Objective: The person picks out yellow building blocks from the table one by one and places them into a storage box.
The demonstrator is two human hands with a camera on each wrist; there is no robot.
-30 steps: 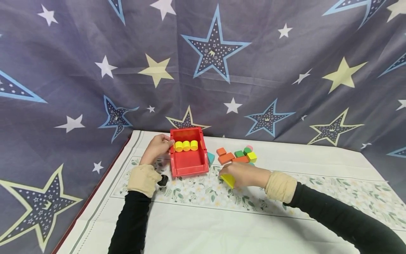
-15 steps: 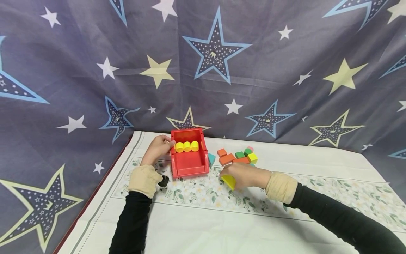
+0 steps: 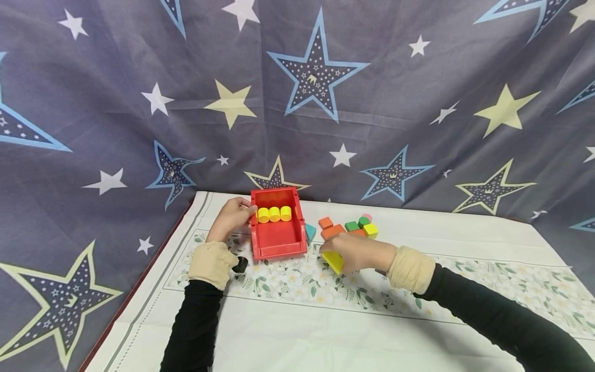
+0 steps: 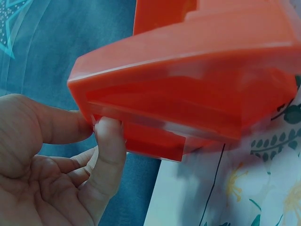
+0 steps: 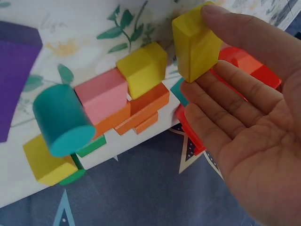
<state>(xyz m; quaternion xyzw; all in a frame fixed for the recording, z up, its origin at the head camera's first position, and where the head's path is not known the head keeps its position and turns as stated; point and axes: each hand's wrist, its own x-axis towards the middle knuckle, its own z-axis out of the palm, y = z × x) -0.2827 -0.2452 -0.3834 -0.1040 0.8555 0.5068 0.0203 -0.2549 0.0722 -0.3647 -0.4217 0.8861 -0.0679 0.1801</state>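
A red open-topped plastic box (image 3: 280, 238) stands tilted toward me at the back left, with a row of yellow cylinders (image 3: 275, 214) inside. My left hand (image 3: 231, 219) grips the box's left side; in the left wrist view its thumb and forefinger pinch the red edge (image 4: 155, 101). My right hand (image 3: 362, 253) pinches a yellow rectangular block (image 5: 196, 47) between thumb and fingers, just in front of the loose blocks. Some of those blocks are hidden behind this hand in the head view.
Loose blocks lie right of the box: a teal block (image 3: 310, 232), orange blocks (image 3: 332, 231), a green block (image 3: 351, 226) and a yellow one (image 3: 370, 230). The right wrist view adds a teal cylinder (image 5: 63, 120), a pink block (image 5: 102, 94) and a purple block (image 5: 16, 75). A starry curtain (image 3: 395, 119) hangs behind.
My right hand has shifted slightly away from me, toward the loose blocks, with the yellow block still pinched. The left hand and the red box have stayed in place.
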